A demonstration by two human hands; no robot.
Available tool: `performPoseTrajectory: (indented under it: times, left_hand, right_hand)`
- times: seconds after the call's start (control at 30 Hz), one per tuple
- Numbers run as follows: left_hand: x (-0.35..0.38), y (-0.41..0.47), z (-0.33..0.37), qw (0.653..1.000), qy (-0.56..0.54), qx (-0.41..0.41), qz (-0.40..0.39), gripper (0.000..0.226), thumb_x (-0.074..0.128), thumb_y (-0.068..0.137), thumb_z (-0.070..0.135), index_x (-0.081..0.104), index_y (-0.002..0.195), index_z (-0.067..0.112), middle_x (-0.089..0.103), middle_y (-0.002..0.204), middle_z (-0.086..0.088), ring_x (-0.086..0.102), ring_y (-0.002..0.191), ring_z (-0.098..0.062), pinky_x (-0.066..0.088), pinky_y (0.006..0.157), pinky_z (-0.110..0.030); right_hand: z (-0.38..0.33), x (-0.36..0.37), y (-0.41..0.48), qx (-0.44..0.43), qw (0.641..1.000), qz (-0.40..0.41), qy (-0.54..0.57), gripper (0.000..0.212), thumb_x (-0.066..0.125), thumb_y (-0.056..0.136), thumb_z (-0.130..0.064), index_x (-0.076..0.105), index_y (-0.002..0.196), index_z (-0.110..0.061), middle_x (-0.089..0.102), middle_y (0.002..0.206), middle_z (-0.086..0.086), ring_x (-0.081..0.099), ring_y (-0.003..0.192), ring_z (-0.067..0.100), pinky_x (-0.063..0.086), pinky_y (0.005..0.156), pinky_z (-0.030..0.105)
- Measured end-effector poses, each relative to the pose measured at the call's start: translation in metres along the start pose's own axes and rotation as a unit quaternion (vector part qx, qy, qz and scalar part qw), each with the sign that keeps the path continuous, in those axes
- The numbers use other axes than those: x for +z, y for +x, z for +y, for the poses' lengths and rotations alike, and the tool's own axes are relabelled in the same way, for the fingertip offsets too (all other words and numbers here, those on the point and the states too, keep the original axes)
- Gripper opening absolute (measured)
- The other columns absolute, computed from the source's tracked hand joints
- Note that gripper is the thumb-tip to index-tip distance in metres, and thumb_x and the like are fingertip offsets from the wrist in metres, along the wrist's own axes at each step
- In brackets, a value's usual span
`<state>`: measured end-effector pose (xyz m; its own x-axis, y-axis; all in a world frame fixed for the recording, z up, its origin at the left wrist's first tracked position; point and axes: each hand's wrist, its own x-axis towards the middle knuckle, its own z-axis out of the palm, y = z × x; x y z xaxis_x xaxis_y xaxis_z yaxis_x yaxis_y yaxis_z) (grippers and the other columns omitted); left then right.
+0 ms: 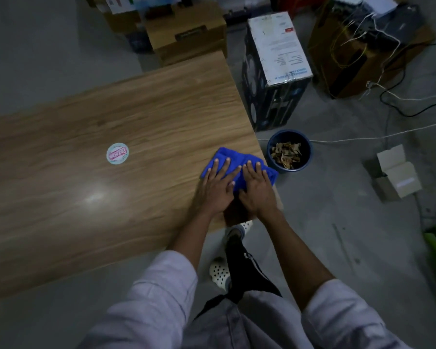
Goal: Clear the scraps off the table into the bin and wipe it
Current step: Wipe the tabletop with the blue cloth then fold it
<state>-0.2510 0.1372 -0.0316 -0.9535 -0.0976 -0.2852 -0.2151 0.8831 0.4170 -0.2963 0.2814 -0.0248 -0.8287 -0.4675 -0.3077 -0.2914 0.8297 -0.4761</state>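
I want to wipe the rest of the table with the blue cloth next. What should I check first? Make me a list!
1. Scraps in the bin: ok, brown bits lie inside.
2. Bin close to the table: ok, it stands on the floor beside the edge.
3. Both hands on the blue cloth: ok, left hand and right hand press it flat.
4. Table free of things: not ok, a round sticker-like disc lies there.
5. Disc loose or stuck: cannot tell.
6. Table clean: cannot tell, the light is dim.

Left of table (136,109) cut off, sticker (117,153) lettering blurred
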Motion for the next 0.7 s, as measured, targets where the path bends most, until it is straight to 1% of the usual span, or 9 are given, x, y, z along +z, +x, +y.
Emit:
performPoseTrajectory:
  times: [0.1, 0.17, 0.23, 0.3, 0.37, 0.47, 0.57, 0.63, 0.7]
  left_hand:
    - [-0.012, 0.016, -0.008, 0.996, -0.046, 0.065, -0.031, 0.057, 0.046, 0.092, 0.013, 0.048, 0.148, 0.017, 0.021, 0.167, -0.001, -0.001, 0.157, -0.024, 0.0, 0.126, -0.043]
    - [-0.015, 0.013, -0.016, 0.987, -0.107, 0.116, -0.017, 0.057, 0.043, 0.08, 0.015, 0.062, 0.133, 0.004, 0.044, 0.156, -0.013, 0.02, 0.154, -0.031, 0.009, 0.126, -0.043]
    - [-0.011, 0.001, -0.023, 0.979, -0.138, 0.128, 0.079, 0.053, 0.043, 0.076, 0.017, 0.073, 0.117, 0.003, 0.063, 0.136, -0.017, 0.044, 0.142, -0.035, 0.021, 0.123, -0.039]
    - [-0.007, -0.011, -0.028, 0.961, -0.152, 0.083, 0.217, 0.042, 0.045, 0.078, 0.013, 0.078, 0.103, 0.008, 0.073, 0.121, -0.01, 0.057, 0.131, -0.032, 0.029, 0.117, -0.036]
    - [-0.006, -0.013, -0.027, 0.945, -0.149, 0.029, 0.288, 0.037, 0.044, 0.087, 0.011, 0.076, 0.105, 0.011, 0.071, 0.124, -0.004, 0.054, 0.134, -0.026, 0.032, 0.115, -0.039]
    - [-0.002, 0.005, -0.029, 0.946, -0.134, -0.008, 0.296, 0.033, 0.046, 0.098, 0.017, 0.073, 0.117, 0.012, 0.064, 0.137, -0.003, 0.044, 0.143, -0.024, 0.03, 0.117, -0.048]
    - [-0.003, 0.034, -0.036, 0.951, -0.116, -0.052, 0.281, 0.036, 0.049, 0.1, 0.021, 0.066, 0.131, 0.011, 0.054, 0.149, -0.004, 0.034, 0.149, -0.024, 0.024, 0.121, -0.053]
    - [-0.007, 0.05, -0.038, 0.954, -0.109, -0.058, 0.274, 0.039, 0.047, 0.102, 0.022, 0.063, 0.135, 0.012, 0.051, 0.152, -0.005, 0.033, 0.15, -0.023, 0.02, 0.123, -0.051]
    - [-0.01, 0.064, -0.041, 0.957, -0.097, -0.056, 0.267, 0.039, 0.046, 0.101, 0.02, 0.062, 0.136, 0.014, 0.049, 0.153, -0.005, 0.032, 0.15, -0.024, 0.019, 0.123, -0.05]
  right_hand:
    - [-0.012, 0.0, 0.012, -0.056, 0.996, 0.071, -0.009, 0.074, 0.031, 0.094, -0.041, 0.022, 0.16, -0.009, 0.015, 0.169, 0.011, 0.003, 0.157, 0.029, 0.001, 0.127, 0.047]
    - [-0.014, 0.012, 0.005, -0.072, 0.995, 0.059, 0.026, 0.065, 0.029, 0.102, -0.042, 0.017, 0.162, -0.021, 0.01, 0.17, 0.0, -0.003, 0.158, 0.022, 0.003, 0.127, 0.05]
    - [-0.008, 0.023, -0.009, -0.071, 0.996, 0.048, 0.014, 0.061, 0.033, 0.106, -0.046, 0.014, 0.162, -0.031, 0.007, 0.171, -0.006, -0.005, 0.158, 0.021, 0.006, 0.126, 0.052]
    - [0.004, 0.027, -0.021, -0.082, 0.994, 0.046, -0.059, 0.064, 0.038, 0.105, -0.052, 0.017, 0.162, -0.032, 0.009, 0.171, -0.004, 0.0, 0.158, 0.025, 0.012, 0.125, 0.053]
    - [0.012, 0.026, -0.029, -0.07, 0.992, 0.045, -0.099, 0.065, 0.042, 0.103, -0.057, 0.024, 0.161, -0.032, 0.013, 0.17, -0.002, 0.007, 0.157, 0.027, 0.021, 0.122, 0.054]
    - [0.01, 0.011, -0.018, -0.027, 0.992, 0.061, -0.105, 0.068, 0.044, 0.099, -0.066, 0.032, 0.158, -0.035, 0.017, 0.169, -0.003, 0.015, 0.156, 0.024, 0.02, 0.122, 0.049]
    - [0.0, 0.003, 0.019, -0.088, 0.986, 0.03, -0.138, 0.07, 0.035, 0.099, -0.069, 0.02, 0.161, -0.038, 0.008, 0.171, -0.003, 0.0, 0.158, 0.023, 0.01, 0.125, 0.051]
    - [-0.004, 0.006, 0.037, -0.123, 0.98, 0.004, -0.156, 0.068, 0.029, 0.102, -0.066, 0.016, 0.162, -0.035, 0.005, 0.171, -0.002, -0.005, 0.158, 0.025, 0.013, 0.124, 0.055]
    - [-0.003, 0.01, 0.037, -0.125, 0.98, 0.001, -0.155, 0.067, 0.03, 0.103, -0.062, 0.016, 0.162, -0.032, 0.006, 0.171, -0.001, -0.005, 0.157, 0.027, 0.012, 0.124, 0.056]
